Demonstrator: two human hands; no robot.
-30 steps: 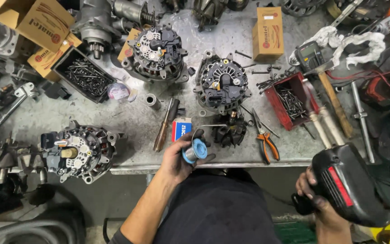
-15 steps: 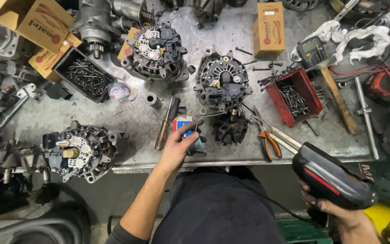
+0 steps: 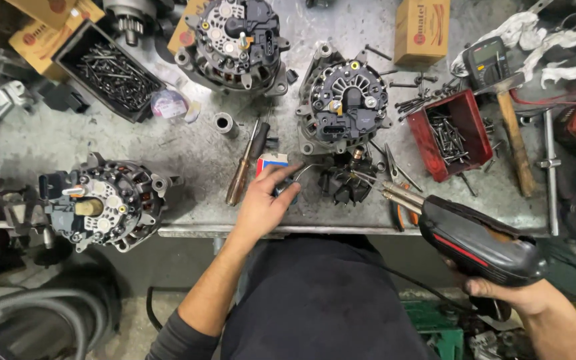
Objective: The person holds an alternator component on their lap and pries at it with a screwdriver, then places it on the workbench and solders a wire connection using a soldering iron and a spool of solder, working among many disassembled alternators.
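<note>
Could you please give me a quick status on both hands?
Left hand on small blue part at bench edge. Right hand grips black-and-red soldering gun. Black finned rotor piece beside tip.
</note>
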